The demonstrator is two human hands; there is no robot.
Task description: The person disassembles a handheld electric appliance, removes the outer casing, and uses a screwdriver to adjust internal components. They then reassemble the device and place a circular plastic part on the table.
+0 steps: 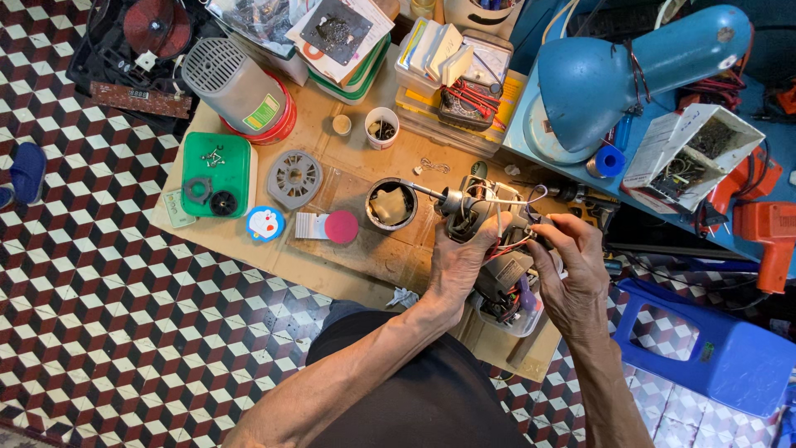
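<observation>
Motor (pixel 474 209): small grey electric unit with a thin shaft pointing away to the left of the grip, held above the near right part of a low wooden table (pixel 365 257). Left hand (pixel 455 267): clenched around the motor body from below, thumb up against its side. Right hand (pixel 570 274): fingertips pinched on the wires (pixel 507 247), red and white, that trail from the motor's right end; whether it also touches the housing cannot be told. Just below the grip: clear plastic tub (pixel 518 309) of dark parts. Just left of the shaft tip: round tin (pixel 391 204) with a tan lump inside. Further left of the grip: pink disc (pixel 342 226), grey slotted wheel (pixel 293 178), blue-and-white round sticker (pixel 265 223), green tray (pixel 217 172) carrying screws and a black ring. Beyond the grip, up the table: white cup (pixel 381 128) of small parts, grey ribbed cylinder (pixel 233 85) on a red base, stacked boxes with a multimeter (pixel 470 87). Above right of the grip: blue desk lamp (pixel 618 79), lit, on a blue bench. Right of the grip: white box (pixel 690 149) of scrap, orange drill (pixel 771 232), blue plastic stool (pixel 713 348) on the chequered floor.
</observation>
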